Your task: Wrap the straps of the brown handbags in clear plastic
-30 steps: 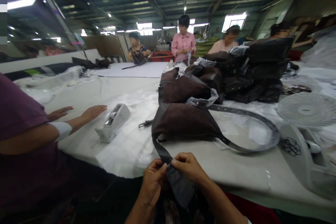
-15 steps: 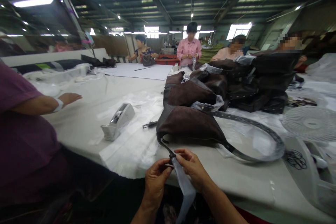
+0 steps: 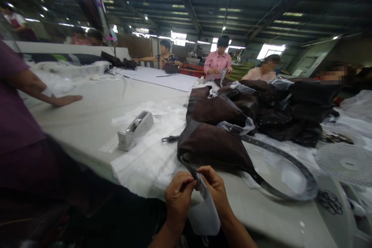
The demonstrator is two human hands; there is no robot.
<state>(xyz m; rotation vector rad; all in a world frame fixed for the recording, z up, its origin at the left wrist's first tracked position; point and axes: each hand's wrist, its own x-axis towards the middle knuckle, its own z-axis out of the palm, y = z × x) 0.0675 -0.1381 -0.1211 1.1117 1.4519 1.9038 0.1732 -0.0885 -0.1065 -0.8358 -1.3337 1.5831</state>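
Note:
A dark brown bag [image 3: 215, 145] lies near the table's front edge, its short strap [image 3: 187, 166] reaching toward me. My left hand [image 3: 179, 193] pinches the strap end from the left, where a buckle seems to sit under the fingers. From the other side, my right hand [image 3: 214, 188] grips the strip of white wrapping [image 3: 205, 215] at that same end. The wrapping hangs below both hands over the table edge. A long studded strap [image 3: 290, 155], partly covered in clear plastic, loops out to the right of the bag.
A tape dispenser [image 3: 135, 130] stands left of thin white sheets [image 3: 145, 166]. More dark bags [image 3: 279, 104] are piled behind. At right are a white fan [image 3: 347, 162] and black elastic loops [image 3: 329, 202]. A co-worker's hand [image 3: 68, 100] rests on the table at left; other people stand beyond.
The white wrapping has swung and folded wider below my hands, which have closed in on the strap end. The co-worker's hand at left has come down onto the table. The view has tilted upward.

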